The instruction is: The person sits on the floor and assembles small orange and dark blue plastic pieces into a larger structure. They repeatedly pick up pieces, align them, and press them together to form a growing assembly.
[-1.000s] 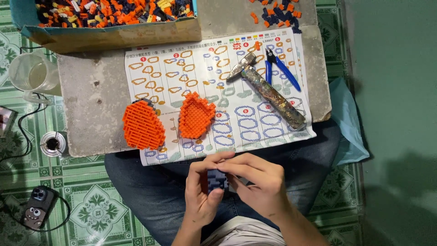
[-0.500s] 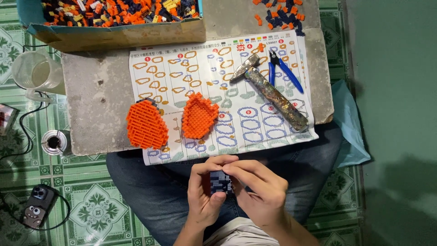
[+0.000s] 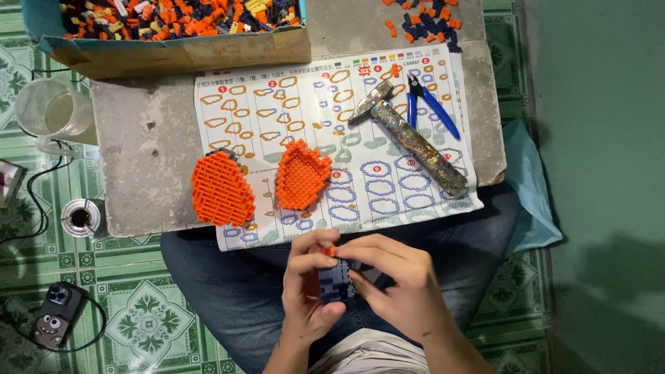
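Far left on the floor: a phone (image 3: 55, 322), a small tin (image 3: 80, 217) and a clear jug (image 3: 52, 109) beside the desk (image 3: 149, 138). Up top, a box (image 3: 173, 52) full of orange and dark bricks. On the sheet (image 3: 332, 138), two orange builds lie side by side, the left build (image 3: 222, 188) half on the bare desk, the right build (image 3: 302, 174) wholly on the paper. Down over my lap, my left hand (image 3: 308, 294) cups a dark blue block (image 3: 334, 282), thumb and fingers wrapped around it. My right hand (image 3: 395, 284) is closed on the same block from the other side, fingertips pinching at its top, where a bit of orange shows. Further right on the sheet, a hammer (image 3: 412, 142) lies slantwise, blue pliers (image 3: 431, 104) just beside it, and loose bricks (image 3: 422, 21) are scattered above.
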